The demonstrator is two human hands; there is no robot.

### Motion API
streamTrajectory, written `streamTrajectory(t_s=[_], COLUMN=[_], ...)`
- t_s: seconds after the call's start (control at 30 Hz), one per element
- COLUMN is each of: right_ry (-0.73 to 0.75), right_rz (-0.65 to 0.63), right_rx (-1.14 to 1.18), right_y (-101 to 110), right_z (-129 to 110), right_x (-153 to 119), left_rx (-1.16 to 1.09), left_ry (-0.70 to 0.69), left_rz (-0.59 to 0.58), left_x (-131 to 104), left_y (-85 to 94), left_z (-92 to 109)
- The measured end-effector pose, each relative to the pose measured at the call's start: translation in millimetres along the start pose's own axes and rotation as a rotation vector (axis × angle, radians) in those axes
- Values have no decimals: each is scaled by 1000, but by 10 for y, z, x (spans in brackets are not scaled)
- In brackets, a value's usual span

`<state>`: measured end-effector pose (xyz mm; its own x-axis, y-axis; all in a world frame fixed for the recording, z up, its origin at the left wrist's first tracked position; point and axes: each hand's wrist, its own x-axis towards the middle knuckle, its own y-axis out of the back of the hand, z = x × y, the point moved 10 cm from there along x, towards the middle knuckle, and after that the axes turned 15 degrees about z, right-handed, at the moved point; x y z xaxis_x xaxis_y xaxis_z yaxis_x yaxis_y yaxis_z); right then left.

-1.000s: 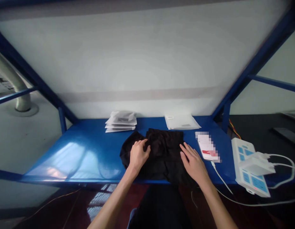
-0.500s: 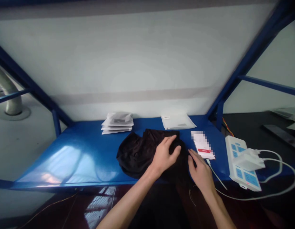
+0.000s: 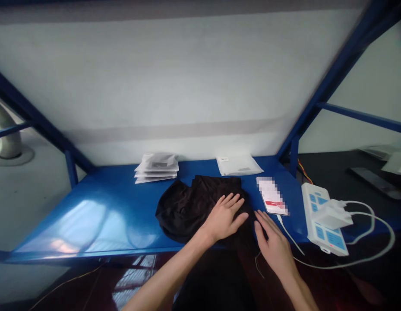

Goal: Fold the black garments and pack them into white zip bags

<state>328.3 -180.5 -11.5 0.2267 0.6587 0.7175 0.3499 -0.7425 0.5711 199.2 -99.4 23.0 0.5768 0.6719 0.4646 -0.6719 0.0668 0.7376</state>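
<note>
A black cloth garment lies bunched on the blue table, its near part hanging over the front edge. Across its right portion my left hand is laid flat, palm down, fingers spread. My right hand is beside the garment's right edge, with its fingers stretched out and the thumb apart; nothing is in it. Whether its fingertips touch the cloth I cannot tell. Beyond that hand lies a phone with a lit screen and a white charging cable plugged into it.
A pile of white bags and some flat white bags lie along the back edge. At right sits a power strip with white chargers and looping cables. Blue frame posts rise at both sides; a dark surface adjoins at right.
My left hand has come nearer to me and flattened on the garment, fingers spreading. My right hand has shifted slightly nearer. The view has moved a little.
</note>
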Motion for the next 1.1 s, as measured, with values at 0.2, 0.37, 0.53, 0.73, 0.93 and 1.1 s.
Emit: streamTrajectory(t_s=[0.2, 0.37, 0.53, 0.73, 0.93, 1.1], right_ry=[128, 255, 274, 289, 318, 339], right_rz=[-78, -339, -365, -335, -303, -287], right_rx=[119, 61, 35, 5, -11, -17], right_y=[-154, -684, -823, -820, -818, -810], right_z=[-567, -733, -645, -650, -657, -657], right_x=[496, 540, 452, 416, 403, 392], left_rx=[153, 304, 324, 249, 165, 221], left_ry=[109, 183, 180, 176, -6, -9], left_rz=[98, 87, 60, 114, 95, 28], left_x=[-203, -491, -588, -352, 507, 1092], left_y=[543, 710, 667, 736, 461, 53], left_z=[-552, -1035, -1091, -1057, -986, -1116])
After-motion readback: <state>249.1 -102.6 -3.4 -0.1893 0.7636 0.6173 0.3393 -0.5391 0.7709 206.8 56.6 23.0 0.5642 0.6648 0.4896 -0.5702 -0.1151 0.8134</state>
